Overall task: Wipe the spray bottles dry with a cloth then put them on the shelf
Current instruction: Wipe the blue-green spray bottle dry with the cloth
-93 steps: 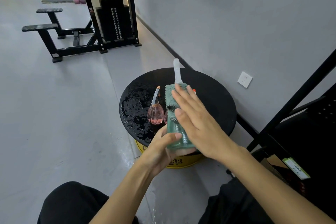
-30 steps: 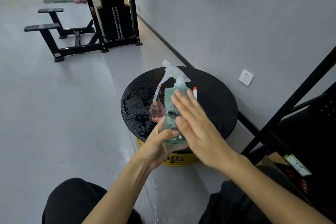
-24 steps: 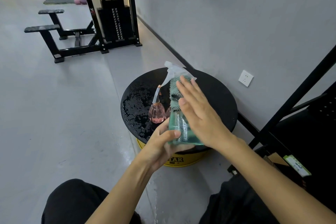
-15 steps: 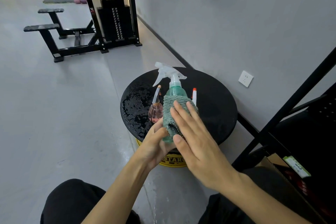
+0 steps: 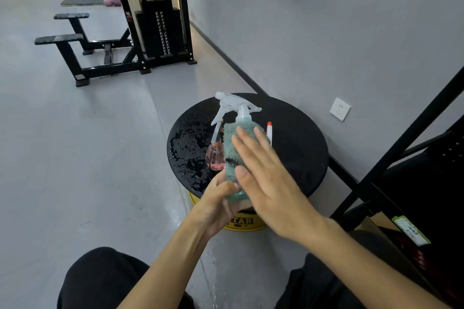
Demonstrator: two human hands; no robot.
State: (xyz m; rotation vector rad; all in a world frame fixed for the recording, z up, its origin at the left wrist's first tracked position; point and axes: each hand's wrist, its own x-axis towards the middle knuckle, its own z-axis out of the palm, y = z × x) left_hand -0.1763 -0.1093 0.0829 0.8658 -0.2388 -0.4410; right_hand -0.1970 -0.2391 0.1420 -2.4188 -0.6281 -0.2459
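Head view: a round black desk (image 5: pixel 296 148) on a yellow drum base (image 5: pixel 247 223) stands close to the grey wall, and everything here is placed from it. Over the desk's near edge the left hand (image 5: pixel 216 204) holds a green spray bottle (image 5: pixel 242 115) upright. Its grip is clamped round the bottle's bottom, with the thumb across the front. A fluffy teal cloth (image 5: pixel 229 142) covers the bottle's body and leaves the clear trigger head bare above it, the nozzle pointing toward the desk's left side. The right hand (image 5: pixel 268 178) lies flat on the cloth with straight, slightly spread fingers and presses it against the bottle; its grip is apart and curls round nothing. On the desk's wet left part, where water drops (image 5: pixel 185 148) glisten, a small pink spray bottle (image 5: pixel 215 158) stands upright, partly behind the cloth. Over the middle of the desk a white nozzle with a red tip (image 5: pixel 269 130) shows just beside the cloth; the rest of that bottle is hidden behind the right hand. Right of the desk stands a black shelf (image 5: pixel 426 170), with a cardboard box (image 5: pixel 376 223) low in it. On the wall just beyond the desk's right side sits a white socket (image 5: pixel 340 108). Well beyond the desk, to the left, a cable weight machine (image 5: pixel 160 27) and a black bench (image 5: pixel 60 40) stand on the grey floor
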